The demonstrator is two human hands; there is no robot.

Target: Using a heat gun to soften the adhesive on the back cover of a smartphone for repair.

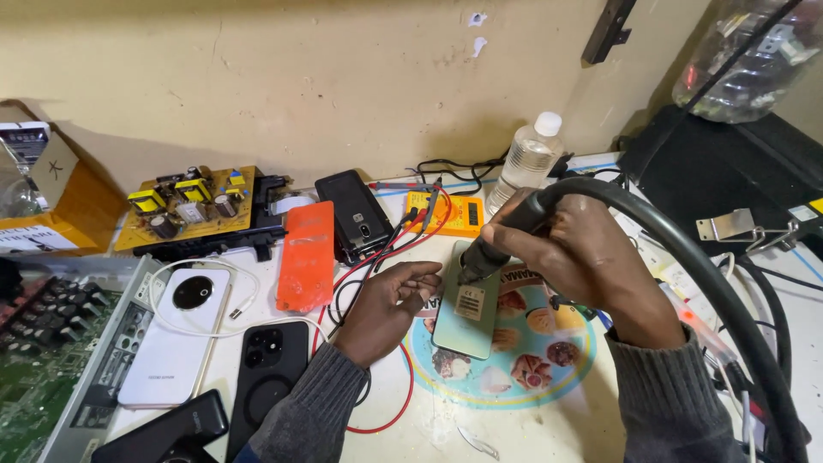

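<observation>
Right hand: your right hand (566,244) was clamped around the black handle of a hot-air tool with a thick black hose (686,249), the nozzle pointing down at the upper end of the phone.
Left hand: your left hand (390,300) lay curled and loosely parted beside the phone's left edge, fingertips touching or almost touching it, gripping nothing.
Phone: the pale green smartphone with a small label on its back (467,313) lay face down, slightly tilted, between your two hands on the mat.
Mat: the round printed mat with a yellow and blue rim (549,377) sat on the white bench, directly under the phone.
Left of your hands: a flat orange plastic phone cover (307,255), a white phone with a round black camera ring (177,334) and a black phone with a ring on its back (267,377) lay well apart from the mat.
Behind the phone: a yellow multimeter (447,213) with red and black leads (377,266) trailed toward your left wrist; a clear plastic water bottle with a white cap (529,160) stood just beyond it.
Far left: a yellow circuit board with coils and capacitors (189,206) rested near the wall.
Near edge: metal tweezers (477,443) lay on the bench below the mat.
</observation>
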